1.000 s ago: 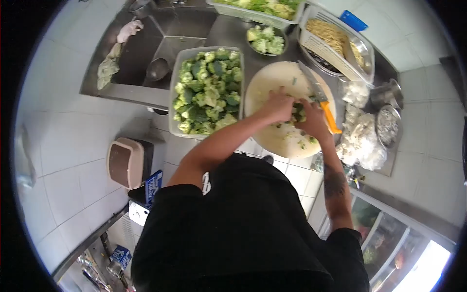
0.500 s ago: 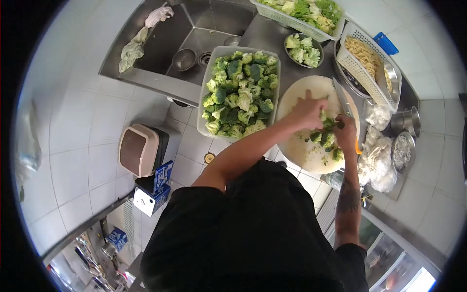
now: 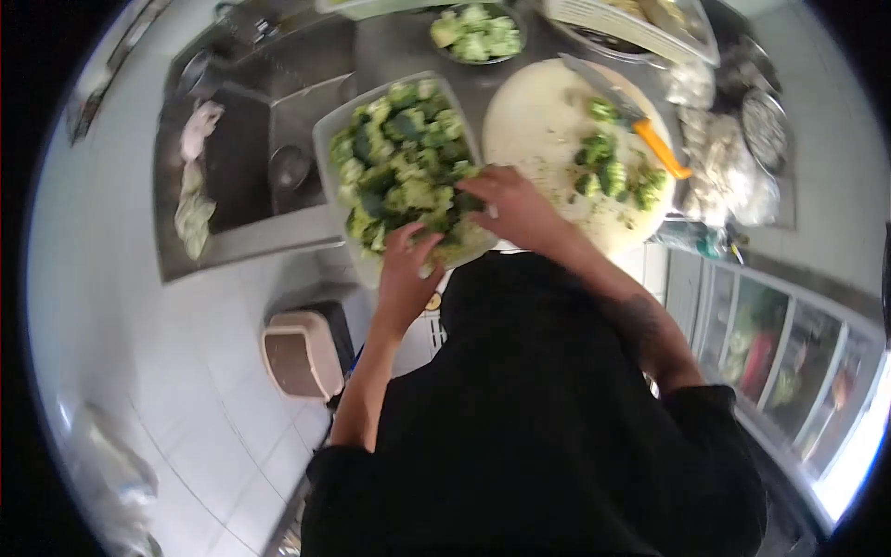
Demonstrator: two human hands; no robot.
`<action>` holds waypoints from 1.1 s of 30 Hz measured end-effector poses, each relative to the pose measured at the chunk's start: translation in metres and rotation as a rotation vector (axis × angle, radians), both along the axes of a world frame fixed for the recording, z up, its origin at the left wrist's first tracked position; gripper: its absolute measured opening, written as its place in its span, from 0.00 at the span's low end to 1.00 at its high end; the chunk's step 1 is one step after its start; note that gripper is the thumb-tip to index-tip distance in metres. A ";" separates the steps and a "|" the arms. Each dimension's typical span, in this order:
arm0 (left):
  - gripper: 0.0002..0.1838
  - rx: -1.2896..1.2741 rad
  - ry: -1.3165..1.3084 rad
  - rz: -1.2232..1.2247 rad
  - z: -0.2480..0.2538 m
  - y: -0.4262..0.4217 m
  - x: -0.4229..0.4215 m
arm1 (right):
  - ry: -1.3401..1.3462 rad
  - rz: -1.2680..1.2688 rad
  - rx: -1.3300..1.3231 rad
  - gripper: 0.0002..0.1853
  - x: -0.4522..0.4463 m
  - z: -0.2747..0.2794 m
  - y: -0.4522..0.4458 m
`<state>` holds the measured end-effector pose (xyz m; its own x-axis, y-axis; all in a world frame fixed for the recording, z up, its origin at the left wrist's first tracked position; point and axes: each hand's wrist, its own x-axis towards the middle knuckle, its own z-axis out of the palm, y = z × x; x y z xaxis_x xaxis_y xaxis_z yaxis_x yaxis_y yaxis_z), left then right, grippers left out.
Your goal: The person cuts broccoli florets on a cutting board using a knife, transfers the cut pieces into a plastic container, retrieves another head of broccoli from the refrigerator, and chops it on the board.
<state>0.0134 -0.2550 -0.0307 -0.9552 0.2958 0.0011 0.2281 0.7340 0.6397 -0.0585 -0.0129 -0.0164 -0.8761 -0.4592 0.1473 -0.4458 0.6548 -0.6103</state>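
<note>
Broccoli florets [image 3: 385,148] fill a translucent plastic tub [image 3: 368,271]. The left hand [image 3: 406,278] reaches over its near edge, fingers parted; the right hand [image 3: 515,209] curves over its right side, thumb apart from the fingers. Whether either grips a floret, I cannot tell. Beside the tub, a round cutting board [image 3: 524,121] carries more broccoli pieces [image 3: 611,176] and an orange-handled knife [image 3: 640,125]. Behind, a bowl [image 3: 522,39] of chopped pale greens [image 3: 475,32] stands on the steel tabletop [image 3: 394,46]. A sink [image 3: 232,167] lies left; below it, a bin [image 3: 306,357] stands against the tiled wall [image 3: 200,362].
</note>
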 end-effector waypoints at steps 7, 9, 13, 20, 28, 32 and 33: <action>0.14 0.352 0.087 0.125 0.043 0.052 -0.053 | 0.041 -0.611 0.085 0.23 0.023 0.029 0.112; 0.12 0.472 -0.085 -0.012 0.041 0.091 -0.079 | -0.123 -0.758 0.201 0.24 0.034 0.036 0.151; 0.32 0.264 -0.197 -0.238 0.010 0.200 -0.130 | -0.215 -0.876 0.257 0.34 0.043 0.002 0.189; 0.52 -0.237 -0.131 -0.405 -0.039 0.295 -0.144 | -0.038 -0.972 0.164 0.23 0.050 -0.027 0.210; 0.44 -0.202 -0.172 -0.416 -0.010 0.288 -0.110 | -0.377 -1.162 -0.934 0.05 0.069 -0.020 0.259; 0.40 0.011 -0.176 -0.412 -0.021 0.286 -0.110 | -0.058 -1.003 -0.008 0.20 0.040 -0.012 0.242; 0.39 0.083 -0.127 -0.412 -0.020 0.285 -0.111 | -0.038 -0.914 0.087 0.29 0.036 -0.015 0.241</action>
<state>-0.0979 0.0299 -0.0509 -0.7516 0.6560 -0.0690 0.4063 0.5429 0.7349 -0.0220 0.2277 -0.0314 -0.9071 0.4066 0.1084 0.2876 0.7871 -0.5456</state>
